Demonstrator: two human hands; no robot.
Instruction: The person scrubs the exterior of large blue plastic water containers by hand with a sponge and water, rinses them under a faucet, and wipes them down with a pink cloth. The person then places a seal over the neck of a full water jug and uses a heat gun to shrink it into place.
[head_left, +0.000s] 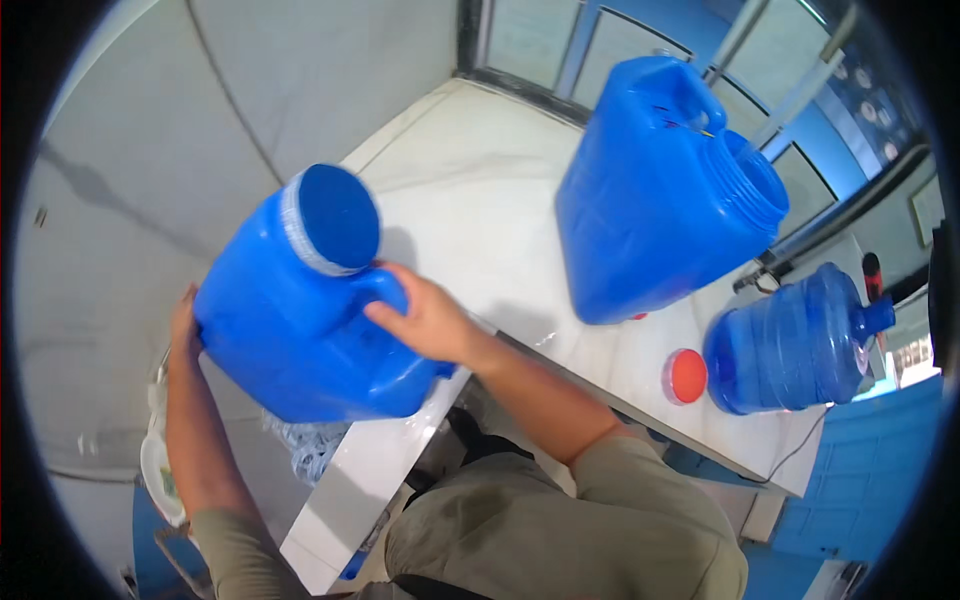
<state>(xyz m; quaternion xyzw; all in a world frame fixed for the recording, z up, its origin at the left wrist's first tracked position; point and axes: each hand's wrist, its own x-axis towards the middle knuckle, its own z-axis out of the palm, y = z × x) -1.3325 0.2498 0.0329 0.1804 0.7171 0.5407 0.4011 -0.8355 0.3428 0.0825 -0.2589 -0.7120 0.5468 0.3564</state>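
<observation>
A big blue plastic jerrycan (pixel 290 330) is tilted between my hands over the counter's front left corner. Its wide round mouth (pixel 338 220) faces up, ringed by a pale band; I cannot tell whether a blue lid covers it. My right hand (pixel 430 315) is closed round the moulded handle. Against the can's left side presses my left hand (pixel 185 322), its fingers mostly hidden behind the can. A second blue jerrycan (pixel 640 210) stands on the counter to the right, its threaded mouth uncapped.
Right of the second can are a red screw cap (pixel 686 377) and a clear blue water bottle (pixel 785 345). The pale counter (pixel 470 190) meets a grey wall at left and glazed frames behind. A crumpled grey-blue cloth (pixel 310 445) and a white bowl (pixel 160 478) lie lower left.
</observation>
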